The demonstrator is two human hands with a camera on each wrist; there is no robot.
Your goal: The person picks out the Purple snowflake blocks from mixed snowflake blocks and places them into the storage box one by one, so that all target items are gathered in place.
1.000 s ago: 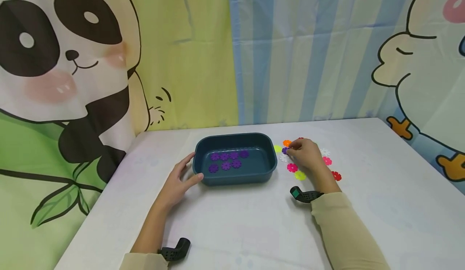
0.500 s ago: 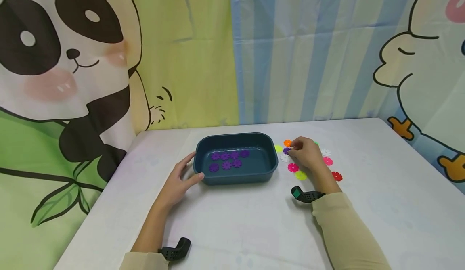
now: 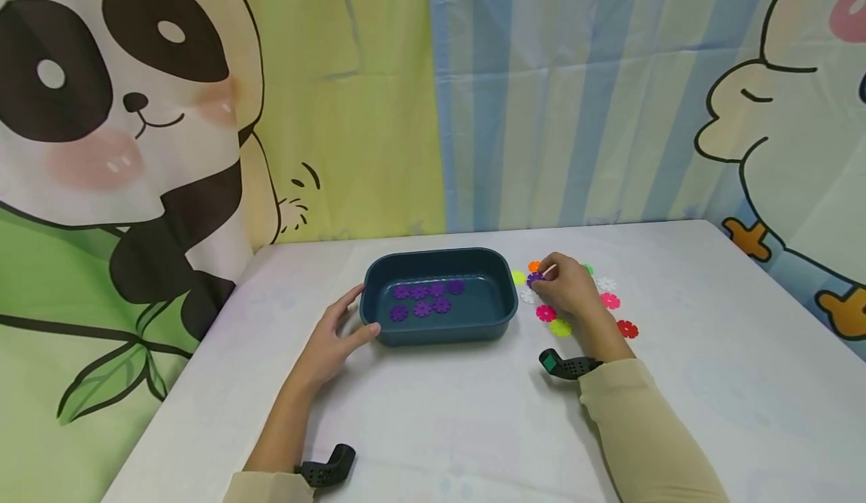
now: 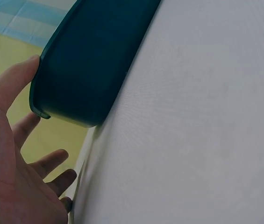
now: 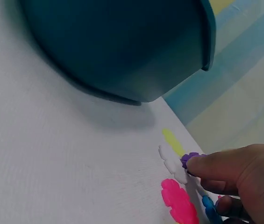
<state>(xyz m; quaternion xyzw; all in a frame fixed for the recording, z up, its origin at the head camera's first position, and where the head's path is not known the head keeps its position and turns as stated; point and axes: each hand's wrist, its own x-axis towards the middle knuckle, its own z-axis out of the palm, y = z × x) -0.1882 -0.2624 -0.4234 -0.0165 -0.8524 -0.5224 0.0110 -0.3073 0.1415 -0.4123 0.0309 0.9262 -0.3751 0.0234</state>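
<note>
A dark teal rectangular basin stands on the white table with several purple flower-shaped discs lying flat inside. My left hand rests at its left end, thumb and index finger touching the rim and the other fingers spread. To the basin's right, my right hand pinches a purple flower disc between thumb and fingers, close over the loose discs. Under that hand, in the right wrist view, a blue disc partly shows. A yellow disc and a white disc lie beside the held one.
Around my right hand lie more loose discs: an orange disc, a pink disc, a yellow-green disc, a red disc and a green disc. A cartoon-printed curtain hangs behind the table.
The purple disc at my right fingertips shows more fully now, and the fingers have shifted slightly around it. My left hand and the basin have stayed in place.
</note>
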